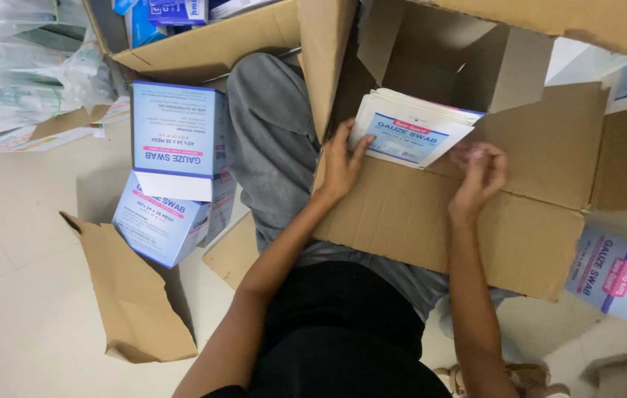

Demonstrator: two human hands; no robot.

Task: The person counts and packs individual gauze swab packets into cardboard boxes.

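While the L hand [340, 163] grips a white packet stack [410, 130] over the cardboard box [475, 221], the R hand [480, 175] pinches its corner.

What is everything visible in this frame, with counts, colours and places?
stack of packets: one stack, white with blue and pink labels, at the mouth of the open carton
open carton: one, brown cardboard, centre to right, against the person's lap
stacked boxes: two, pale blue, on the floor at left
box at right: one, pale blue with pink, at right edge
loose cardboard piece: one, brown, on the floor at lower left
second carton: one, brown, top left
plastic bags: several, clear, top left
left hand: holds the stack's left edge
right hand: at the stack's right corner; grip unclear
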